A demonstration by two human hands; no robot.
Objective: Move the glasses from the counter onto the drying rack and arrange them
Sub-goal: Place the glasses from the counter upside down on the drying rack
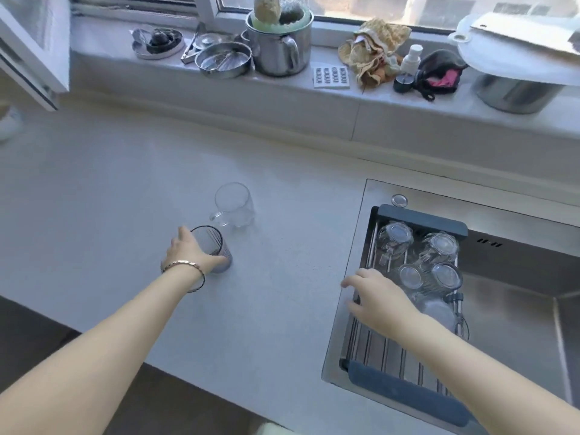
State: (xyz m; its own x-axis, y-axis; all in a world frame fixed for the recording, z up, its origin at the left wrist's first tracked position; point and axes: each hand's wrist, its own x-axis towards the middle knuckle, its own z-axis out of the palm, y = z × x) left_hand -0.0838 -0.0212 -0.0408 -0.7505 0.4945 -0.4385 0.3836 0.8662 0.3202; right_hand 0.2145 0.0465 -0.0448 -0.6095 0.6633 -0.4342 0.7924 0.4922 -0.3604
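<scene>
- Mostly done, by the look of it: at least 4 clear glasses already upside down on the drying rack, which spans the left part of the sink.
- Back row: 1 glass at the far left, 1 at the far right.
- Second row: 1 at the left, 1 at the right, close beside each other.
- Possibly a 5th, pale and blurred, nearer the camera just behind the right hand; cannot tell for sure.
- Still on the counter: 2 pieces, both upright.
- Dark tinted glass: wrapped by the left hand, fingers curled round its side, base seemingly still on the surface.
- Clear handled mug: just behind the tinted glass, untouched, handle turned toward the left.
- Right hand: fingers spread and loose, holding nothing, hovering over the rack's left edge beside the second row.
- Front half of the rack bare, so room enough for both remaining pieces.
- Left to do: carrying over the 2 counter pieces, turning them over, tidying the rows.
</scene>
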